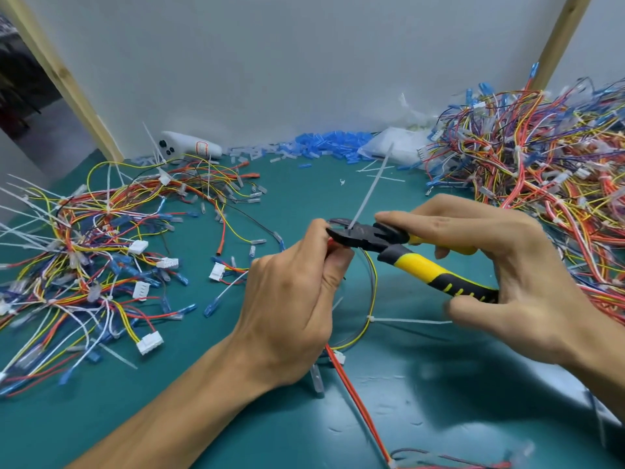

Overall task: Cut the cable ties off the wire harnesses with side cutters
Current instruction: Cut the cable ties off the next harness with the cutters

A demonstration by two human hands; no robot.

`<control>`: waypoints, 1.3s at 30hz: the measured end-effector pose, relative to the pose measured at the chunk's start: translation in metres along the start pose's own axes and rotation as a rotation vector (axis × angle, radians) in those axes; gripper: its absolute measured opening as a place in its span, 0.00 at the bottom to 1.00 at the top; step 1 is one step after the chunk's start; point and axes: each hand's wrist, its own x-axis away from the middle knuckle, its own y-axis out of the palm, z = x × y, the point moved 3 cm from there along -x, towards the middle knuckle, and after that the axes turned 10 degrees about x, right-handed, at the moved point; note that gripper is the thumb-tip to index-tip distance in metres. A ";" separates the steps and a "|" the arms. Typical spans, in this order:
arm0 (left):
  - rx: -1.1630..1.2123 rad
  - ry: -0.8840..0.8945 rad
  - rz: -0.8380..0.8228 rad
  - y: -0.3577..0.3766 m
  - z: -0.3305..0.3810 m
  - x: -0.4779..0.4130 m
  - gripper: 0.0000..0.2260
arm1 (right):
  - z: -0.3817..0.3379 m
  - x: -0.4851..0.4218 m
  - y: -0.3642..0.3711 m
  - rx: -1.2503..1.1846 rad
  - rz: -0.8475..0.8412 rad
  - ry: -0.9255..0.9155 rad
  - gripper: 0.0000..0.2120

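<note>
Left hand (pixel 294 299) pinches a wire harness (pixel 373 282) between thumb and curled fingers, just above the tabletop (pixel 236 418). Right hand (pixel 507 265) grips the yellow-and-black handles of the side cutters (pixel 406 260), with the index finger laid along the top. The cutter head meets the base of a white cable tie (pixel 368 191) right at the left fingertips. The harness loop hangs between the hands. Harness piles (pixel 541 157) lie on either side.
</note>
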 end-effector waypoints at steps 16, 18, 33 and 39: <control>0.287 -0.085 0.029 -0.001 -0.002 0.004 0.11 | 0.006 0.004 0.007 0.034 0.074 -0.146 0.41; 0.291 -0.078 0.012 -0.001 -0.002 0.003 0.10 | 0.008 0.003 0.008 0.036 0.074 -0.143 0.41; 0.164 -0.045 -0.040 -0.003 -0.001 0.001 0.16 | 0.016 0.006 0.012 -0.183 -0.028 -0.027 0.36; 0.215 -0.095 -0.098 -0.002 -0.010 0.000 0.16 | 0.026 0.006 0.018 -0.266 -0.128 0.068 0.35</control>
